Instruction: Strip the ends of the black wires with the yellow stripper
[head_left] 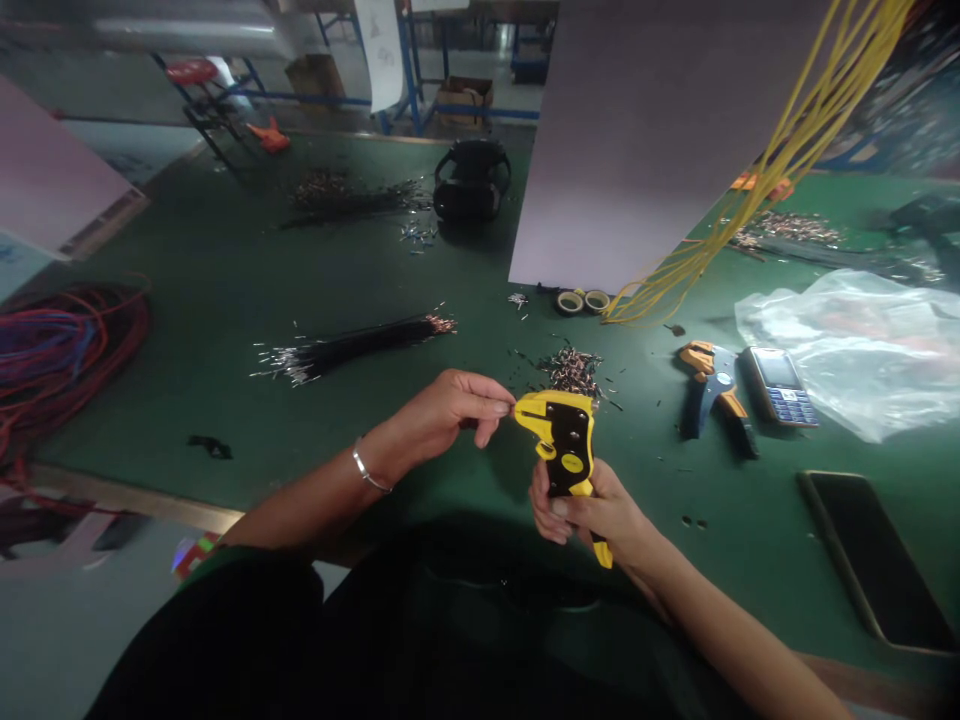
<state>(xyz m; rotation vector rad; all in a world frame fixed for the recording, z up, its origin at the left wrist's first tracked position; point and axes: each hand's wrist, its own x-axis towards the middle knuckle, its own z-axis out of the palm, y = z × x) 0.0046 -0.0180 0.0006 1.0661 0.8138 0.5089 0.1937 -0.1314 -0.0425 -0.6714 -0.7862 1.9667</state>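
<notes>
Yellow-and-black pistol-shaped wire stripper (573, 440), probably stiff; right hand (606, 508) clasps its handles (602, 553), best hold; left hand (452, 405) pinches something unclear.

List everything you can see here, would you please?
Pistol-shaped tool: 1, yellow-black, centre
Handled tool: 1, orange-blue, right
Keypad phone: 1, silver-blue, right
Smartphone: 1, black, near right
Plastic bag: 1, clear, far right
Long wires: several, yellow, right
Flat panels: 2, pale, centre, left
Tape rolls: 2, dark-cream, centre
Straight wires: bundle, black, centre left
Coiled wires: heap, red-blue, far left
Short scraps: pile, coppery, centre
Wire heaps: 2, dark, back
Headset: 1, black, back
Small objects: 2, orange, back
Cardboard boxes: 2, brown, floor
Stool: 1, red, back left
Table: 1, green, below
Left hand: 1, bare, centre
Right hand: 1, bare, gripping tool
</notes>
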